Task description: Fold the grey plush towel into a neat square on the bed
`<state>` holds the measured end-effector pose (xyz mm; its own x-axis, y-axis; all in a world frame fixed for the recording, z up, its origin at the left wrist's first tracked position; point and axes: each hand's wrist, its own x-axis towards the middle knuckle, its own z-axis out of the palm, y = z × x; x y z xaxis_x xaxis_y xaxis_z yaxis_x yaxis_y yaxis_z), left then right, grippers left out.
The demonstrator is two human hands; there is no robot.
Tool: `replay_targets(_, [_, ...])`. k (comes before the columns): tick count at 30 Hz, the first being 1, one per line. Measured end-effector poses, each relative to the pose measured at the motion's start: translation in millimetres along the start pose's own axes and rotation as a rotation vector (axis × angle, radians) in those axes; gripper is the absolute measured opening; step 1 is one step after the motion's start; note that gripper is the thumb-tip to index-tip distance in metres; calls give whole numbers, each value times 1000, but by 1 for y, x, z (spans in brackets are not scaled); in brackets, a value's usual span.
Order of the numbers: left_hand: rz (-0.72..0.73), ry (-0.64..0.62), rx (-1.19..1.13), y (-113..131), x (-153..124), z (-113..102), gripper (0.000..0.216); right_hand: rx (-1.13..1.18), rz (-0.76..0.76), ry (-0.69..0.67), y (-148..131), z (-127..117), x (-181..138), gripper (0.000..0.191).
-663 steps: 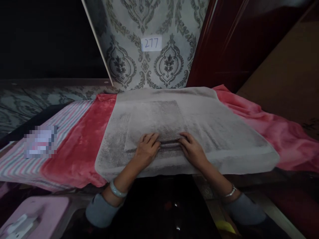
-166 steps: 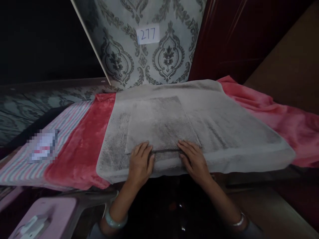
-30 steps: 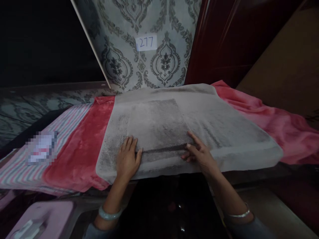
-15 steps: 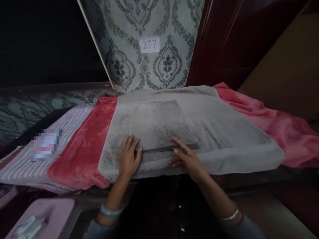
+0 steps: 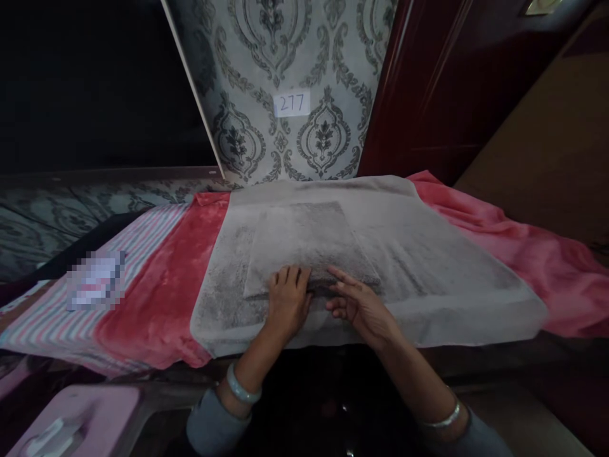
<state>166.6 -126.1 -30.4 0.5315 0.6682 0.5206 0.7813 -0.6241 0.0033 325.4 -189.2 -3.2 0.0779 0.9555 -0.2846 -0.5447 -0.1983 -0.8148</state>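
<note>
Two bare hands on one folded grey towel [image 5: 304, 244], no clenched fist on either side. Left hand [image 5: 288, 301] palm down, fingers [image 5: 290, 276] curled lightly over the towel's near edge; pinching or just pressing, can't tell from this angle. Right hand [image 5: 360, 311] open and loose, fingers [image 5: 342, 279] fanned out right by that same edge, nothing actually grasped. Both forearms angled in from the bottom, with two grey sleeves [image 5: 212, 425], one pale green bangle [image 5: 242, 384] on the left wrist and one silver bangle [image 5: 441, 419] on the right.

Folded towel lying flat on top of one bigger grey towel [image 5: 451, 279], roughly mid-frame. Beneath that, one red fleece blanket [image 5: 157, 298] showing at 9 o'clock and again at 3 o'clock. Also at 9 o'clock, one striped cloth [image 5: 143, 238] with one pixelated patch [image 5: 95, 279] on it. One pink plastic box [image 5: 80, 425] at 7 o'clock, one paper label reading 277 [image 5: 292, 103] on damask wallpaper [image 5: 238, 63] at 12 o'clock, one dark red door [image 5: 419, 95] at 1 o'clock.
</note>
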Motion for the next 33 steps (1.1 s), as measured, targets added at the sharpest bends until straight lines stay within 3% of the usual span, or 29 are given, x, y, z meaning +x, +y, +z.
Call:
replay_targets(4, [38,-77,3,-4,13,3,31,-28,12,-31,-2,-3,-3,62])
replay_targets(9, [196,9,-11,-22,23,-10,29,-107,-26,-39,-18,-27,-8,67])
replay_targets(12, [265,63,-35,-48,26,-29,34,-130,-111,-9,-30,-44,-10,59])
replay_targets(15, [290,123,-60,-88,16,-51,36,-219,-120,-85,-37,-53,-10,58])
replay_targets(19, [126,153,-69,-141,-22,-72,34,-331,-74,-199,-41,-56,1,54])
replay_targets(22, [-21,174,-72,-159,-55,-71,32,-368,-138,-150,-42,-56,26,49])
replay_targets(27, [-449,180,-262,-144,-91,-47,36,-675,-418,4,-46,-45,95,34])
replay_targets(30, [-719,198,-604,-130,-97,-42,53,-1061,-577,150,-52,-29,136,39])
replay_targets(33, [-962,177,-1004,-118,-96,-50,79,-1377,-556,188,-60,-11,168,50])
